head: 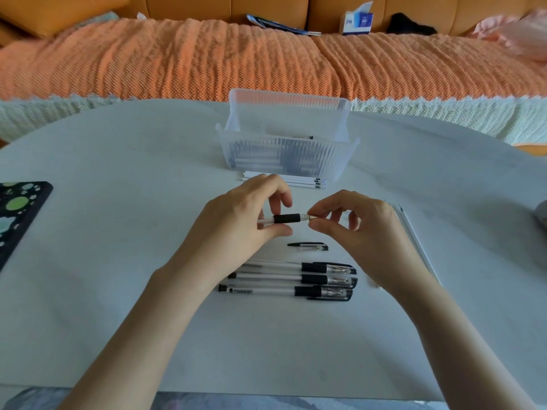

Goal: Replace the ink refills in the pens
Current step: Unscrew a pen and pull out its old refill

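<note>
Uncapped gel pen [286,218]: held level above white table [118,232]. Left hand [236,220] pinches barrel behind black grip; right hand [358,223] fingertips [318,224] closed on tip. Pen cap [309,246] just beneath; three capped pens [296,281] nearer.

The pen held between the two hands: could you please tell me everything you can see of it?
The pen is uncapped and lies roughly level above the white table, tip pointing right. It has a clear plastic barrel, a black rubbery grip sleeve and a small metallic tip. The left hand pinches the barrel behind the grip; the right hand pinches the tip end. A loose cap lies on the table below it.
</note>
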A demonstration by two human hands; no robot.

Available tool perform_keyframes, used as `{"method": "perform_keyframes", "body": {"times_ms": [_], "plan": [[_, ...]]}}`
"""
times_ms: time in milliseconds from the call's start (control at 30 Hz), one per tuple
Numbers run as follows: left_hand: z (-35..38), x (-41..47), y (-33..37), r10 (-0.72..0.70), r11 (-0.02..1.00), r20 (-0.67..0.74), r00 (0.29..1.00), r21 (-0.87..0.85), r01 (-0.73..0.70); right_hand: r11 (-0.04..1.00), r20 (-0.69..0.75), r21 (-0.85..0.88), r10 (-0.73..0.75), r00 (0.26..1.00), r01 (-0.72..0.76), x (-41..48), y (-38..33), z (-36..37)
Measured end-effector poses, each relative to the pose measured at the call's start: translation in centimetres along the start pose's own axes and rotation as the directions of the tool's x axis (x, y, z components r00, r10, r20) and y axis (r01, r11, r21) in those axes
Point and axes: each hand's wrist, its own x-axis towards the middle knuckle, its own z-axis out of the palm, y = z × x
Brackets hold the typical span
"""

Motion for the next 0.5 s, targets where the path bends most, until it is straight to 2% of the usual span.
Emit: {"method": "perform_keyframes", "body": {"times_ms": [367, 433, 500], "plan": [[-0.2, 0.1, -0.8, -0.029, 0.999, -0.035, 0.999, -0.022, 0.029, 0.999, -0.055, 0.022, 0.039, 0.998, -0.038, 0.1, 0.3, -0.5], [-0.3, 0.1, -0.9, -0.047, 0.998, -0.071, 0.996, -0.035, 0.045, 0.998, -0.047, -0.007, 0.06, 0.997, -0.06, 0.1, 0.6, -0.6], [-0.5, 0.1, -0.9, -0.073, 0.996, -0.091, 0.993, -0.051, 0.069, 0.993, -0.014, -0.107, 0.043, 0.999, -0.045, 0.0, 0.9, -0.2]]}}
